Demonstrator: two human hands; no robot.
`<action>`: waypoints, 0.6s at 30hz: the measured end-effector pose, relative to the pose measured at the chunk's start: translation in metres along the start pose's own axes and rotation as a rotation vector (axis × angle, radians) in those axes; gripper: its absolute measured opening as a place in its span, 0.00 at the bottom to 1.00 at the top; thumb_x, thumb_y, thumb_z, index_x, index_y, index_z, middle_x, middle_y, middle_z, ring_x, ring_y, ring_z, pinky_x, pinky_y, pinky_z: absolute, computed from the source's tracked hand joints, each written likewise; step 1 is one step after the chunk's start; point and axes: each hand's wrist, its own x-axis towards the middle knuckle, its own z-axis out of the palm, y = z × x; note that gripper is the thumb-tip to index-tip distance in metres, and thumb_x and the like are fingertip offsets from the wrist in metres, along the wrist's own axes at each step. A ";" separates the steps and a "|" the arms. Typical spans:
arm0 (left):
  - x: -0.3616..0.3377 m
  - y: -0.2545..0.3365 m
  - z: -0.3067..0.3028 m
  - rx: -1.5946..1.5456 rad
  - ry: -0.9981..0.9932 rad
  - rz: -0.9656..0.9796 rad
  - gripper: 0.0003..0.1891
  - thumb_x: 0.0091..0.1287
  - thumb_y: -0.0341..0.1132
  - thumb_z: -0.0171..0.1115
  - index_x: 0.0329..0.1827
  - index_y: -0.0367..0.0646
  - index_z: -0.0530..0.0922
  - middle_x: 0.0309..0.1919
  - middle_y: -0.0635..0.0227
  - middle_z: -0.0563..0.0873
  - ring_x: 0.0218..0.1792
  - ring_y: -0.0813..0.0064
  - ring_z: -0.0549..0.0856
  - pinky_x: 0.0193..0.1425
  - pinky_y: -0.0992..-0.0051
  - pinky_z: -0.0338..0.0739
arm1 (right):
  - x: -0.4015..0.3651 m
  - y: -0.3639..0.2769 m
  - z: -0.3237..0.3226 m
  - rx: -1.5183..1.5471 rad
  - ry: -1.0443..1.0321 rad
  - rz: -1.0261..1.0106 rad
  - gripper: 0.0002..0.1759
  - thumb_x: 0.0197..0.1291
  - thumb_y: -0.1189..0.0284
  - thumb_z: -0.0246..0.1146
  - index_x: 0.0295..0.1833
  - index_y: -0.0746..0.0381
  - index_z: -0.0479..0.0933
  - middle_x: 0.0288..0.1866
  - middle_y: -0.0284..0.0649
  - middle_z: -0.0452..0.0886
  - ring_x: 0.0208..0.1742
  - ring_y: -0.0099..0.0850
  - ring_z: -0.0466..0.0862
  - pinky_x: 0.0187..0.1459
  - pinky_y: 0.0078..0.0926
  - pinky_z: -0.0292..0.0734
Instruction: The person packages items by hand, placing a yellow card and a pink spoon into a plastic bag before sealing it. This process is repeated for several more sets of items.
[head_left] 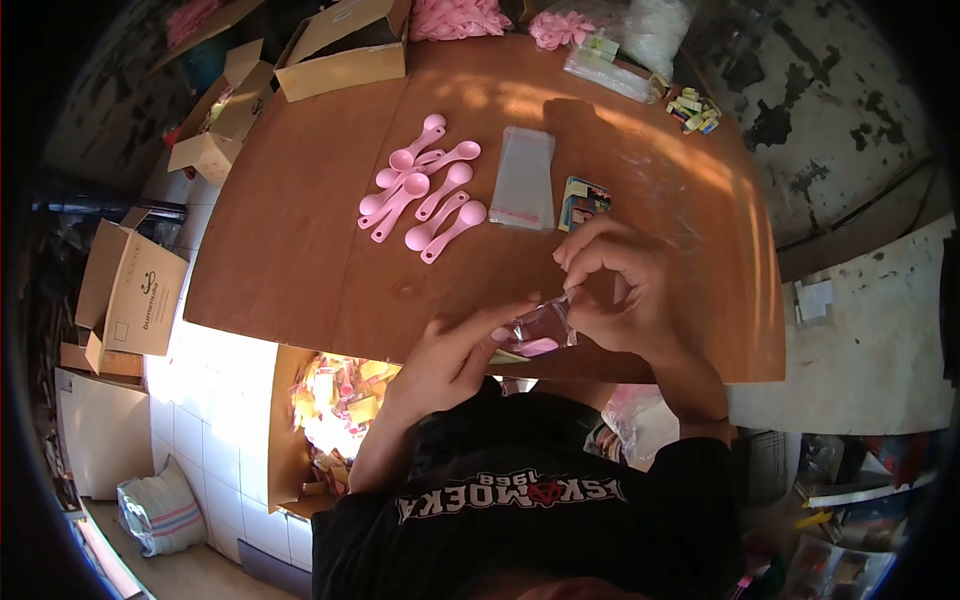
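Near the table's front edge, my left hand [455, 358] grips the lower side of a clear plastic bag [545, 322]. A pink spoon [538, 347] shows inside that bag, partly hidden by my fingers. My right hand [625, 290] pinches the bag's other end between thumb and forefinger. Beyond my hands lies a loose pile of pink measuring spoons [415, 187]. A stack of flat clear bags [524, 178] rests to the right of the spoons. Just past my right hand sits a small stack of printed cards [584, 203].
The brown wooden table [300, 220] has an open cardboard box [342, 50] and bagged pink items [460, 18] at its far edge. Small yellow-and-white packets [692, 110] lie at the far right. Below the left front edge, a carton [290, 430] holds many packed pieces.
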 end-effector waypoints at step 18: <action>0.007 -0.009 0.017 -0.238 0.401 -0.149 0.16 0.80 0.34 0.47 0.64 0.35 0.69 0.45 0.54 0.88 0.48 0.69 0.87 0.55 0.73 0.78 | -0.037 0.114 -0.128 -0.409 0.393 0.516 0.19 0.57 0.76 0.66 0.55 0.64 0.82 0.45 0.40 0.87 0.51 0.29 0.84 0.55 0.30 0.76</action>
